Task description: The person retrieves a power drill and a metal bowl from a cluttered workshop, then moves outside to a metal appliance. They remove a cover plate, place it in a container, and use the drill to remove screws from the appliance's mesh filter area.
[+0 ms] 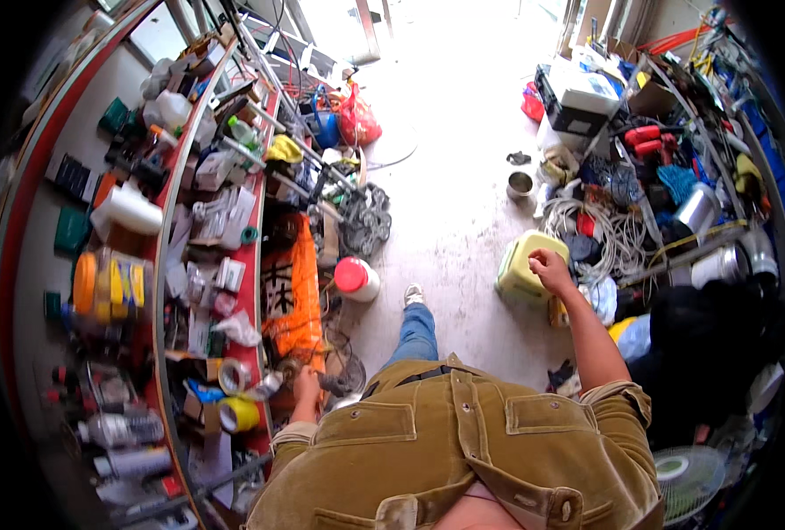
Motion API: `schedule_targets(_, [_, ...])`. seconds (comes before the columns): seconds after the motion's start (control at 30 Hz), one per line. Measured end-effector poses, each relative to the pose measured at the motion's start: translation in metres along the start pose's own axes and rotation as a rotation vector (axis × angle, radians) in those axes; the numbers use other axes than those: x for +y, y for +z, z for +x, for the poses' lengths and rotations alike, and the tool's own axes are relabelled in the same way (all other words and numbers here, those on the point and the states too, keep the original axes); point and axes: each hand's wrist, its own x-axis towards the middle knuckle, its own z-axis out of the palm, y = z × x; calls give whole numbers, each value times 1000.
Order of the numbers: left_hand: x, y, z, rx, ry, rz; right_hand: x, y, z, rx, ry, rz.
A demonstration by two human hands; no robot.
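Right hand (pixel 551 265) — closed in a fist, knuckles up, resting on the top of a pale yellow-green plastic container (pixel 523 267). The container stands upright on the concrete floor (pixel 463 177) to the person's right, just beside a tangle of white cable (pixel 618 237). It is boxy with rounded corners; its long axis seems to run up from the floor, top face toward the camera, though the fisheye bend makes that hard to fix. One such container in view. Whether the fist clamps a handle or only presses on the lid — cannot tell.

Left hand (pixel 306 385) reaches down to the edge of the red shelf (pixel 253 265) on the person's left, fingers curled about something small and dark; what it is cannot be made out, so its grip is uncertain. Near that hand: two tape rolls, one grey (pixel 233 374), one yellow (pixel 239 413), lying flat on the shelf's lower end.

On the floor between the shelf and the person's leg stands one white jar with a red lid (pixel 355 279), upright, lid up. An orange cloth (pixel 302 291) hangs off the shelf edge, long axis running away from the person. One shoe (pixel 413 294) shows, toe pointing forward.
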Motion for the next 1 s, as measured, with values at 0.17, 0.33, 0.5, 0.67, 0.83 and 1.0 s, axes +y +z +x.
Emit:
schedule_targets(0.17, [94, 10, 156, -66, -155, -49, 34, 2, 129, 74, 7, -317])
schedule_targets(0.33, [269, -21, 329, -74, 8, -120, 87, -25, 128, -33, 420, -378])
schedule_targets(0.5, [531, -63, 474, -39, 315, -174, 164, -51, 119, 139, 965, -116])
schedule_targets(0.67, [752, -52, 567, -31, 533, -258, 247, -84, 263, 73, 829, -401])
schedule_targets(0.83, [814, -65, 617, -98, 421, -167, 200, -169, 610, 333, 341, -334])
schedule_targets(1.0, [818, -59, 696, -86, 126, -91, -113, -232, 954, -64, -85, 262])
